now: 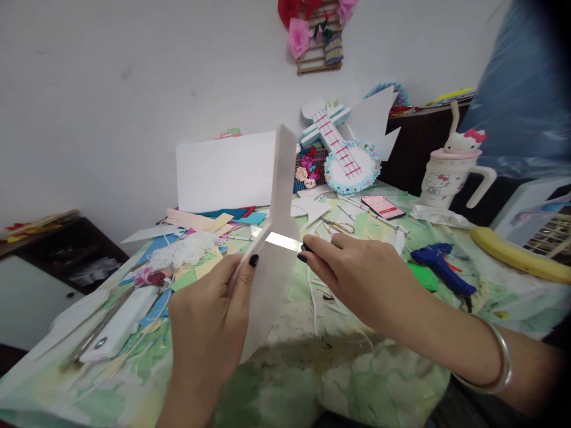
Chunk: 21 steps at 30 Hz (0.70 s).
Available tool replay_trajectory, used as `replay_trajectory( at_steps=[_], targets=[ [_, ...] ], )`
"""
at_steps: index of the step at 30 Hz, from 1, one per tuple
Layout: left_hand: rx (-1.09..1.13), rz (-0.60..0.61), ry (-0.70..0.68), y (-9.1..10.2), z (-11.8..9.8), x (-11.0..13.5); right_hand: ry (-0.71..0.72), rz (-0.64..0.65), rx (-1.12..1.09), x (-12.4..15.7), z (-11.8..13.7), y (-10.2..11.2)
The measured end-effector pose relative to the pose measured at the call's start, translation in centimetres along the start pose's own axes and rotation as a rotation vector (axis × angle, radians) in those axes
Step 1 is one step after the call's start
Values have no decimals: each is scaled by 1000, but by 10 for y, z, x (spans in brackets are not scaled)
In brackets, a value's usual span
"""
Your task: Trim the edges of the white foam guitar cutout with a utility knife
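My left hand [214,315] is closed on the edge of a white foam-board piece [274,297], held upright over the table. Its narrow upper part [284,172] rises like a neck from the wider lower part. In my right hand [361,267], thumb and fingers pinch a shiny, flat cutter blade [284,241]. The blade lies against the board near the base of the neck, its far end close to the left edge. Any handle is hidden by my fingers.
Behind stand a white sheet [227,172] and a banjo-shaped craft [341,151]. On the right are a phone [382,207], scissors [339,226], a blue glue gun [441,267], a banana [517,252] and a straw cup [446,178]. Paper scraps [200,223] and white yarn [182,251] lie left.
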<state>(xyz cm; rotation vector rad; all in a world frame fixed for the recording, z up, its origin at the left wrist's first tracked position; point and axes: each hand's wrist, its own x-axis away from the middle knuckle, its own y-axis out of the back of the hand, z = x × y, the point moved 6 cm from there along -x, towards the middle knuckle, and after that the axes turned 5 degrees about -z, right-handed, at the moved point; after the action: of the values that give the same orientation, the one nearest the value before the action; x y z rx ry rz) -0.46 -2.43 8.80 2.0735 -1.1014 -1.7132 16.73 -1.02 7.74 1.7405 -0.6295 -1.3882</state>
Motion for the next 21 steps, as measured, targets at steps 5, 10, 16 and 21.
replay_trajectory(
  at_steps=[5,10,16,21],
  targets=[
    [86,75,28,0,2,-6,-11,12,32,1,-1,-1],
    [75,31,59,-2,1,-7,10,14,22,0,3,4],
    [-5,-5,3,-4,-6,-6,35,20,67,2,13,15],
    [-82,-56,4,0,0,-9,10,8,112,9,11,14]
  ],
)
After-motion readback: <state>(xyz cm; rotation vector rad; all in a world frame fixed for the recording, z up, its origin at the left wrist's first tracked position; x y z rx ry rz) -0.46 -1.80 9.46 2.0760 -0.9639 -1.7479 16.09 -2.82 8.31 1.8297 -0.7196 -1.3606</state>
